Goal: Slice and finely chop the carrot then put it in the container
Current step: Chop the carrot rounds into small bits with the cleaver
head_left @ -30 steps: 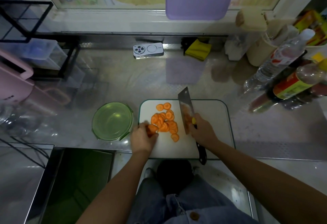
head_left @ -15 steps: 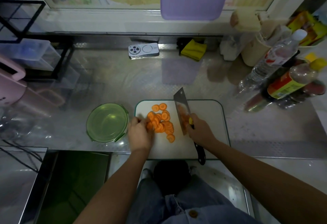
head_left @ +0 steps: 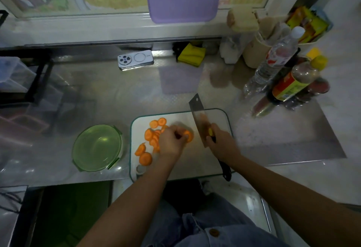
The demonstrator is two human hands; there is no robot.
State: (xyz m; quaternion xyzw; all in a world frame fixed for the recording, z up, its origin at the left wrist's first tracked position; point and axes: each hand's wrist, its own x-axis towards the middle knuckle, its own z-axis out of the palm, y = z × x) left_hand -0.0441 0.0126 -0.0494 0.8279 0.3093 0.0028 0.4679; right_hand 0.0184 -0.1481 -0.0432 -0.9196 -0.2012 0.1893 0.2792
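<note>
On the cutting board (head_left: 195,164), carrot slices (head_left: 149,134) are pinched, seemingly, by the blurred left hand (head_left: 172,141); the cleaver (head_left: 199,114) is gripped by the right hand (head_left: 222,143). Slices should be stacked flat, fingertips tucked.

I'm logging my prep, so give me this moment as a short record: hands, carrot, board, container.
left hand: fingers curled on carrot slices, mid-board
right hand: grips cleaver, blade just right of the slices
carrot state: round discs, not yet finely chopped
cutting board: white, carries every slice
container: green, left of board, no carrot inside
</note>
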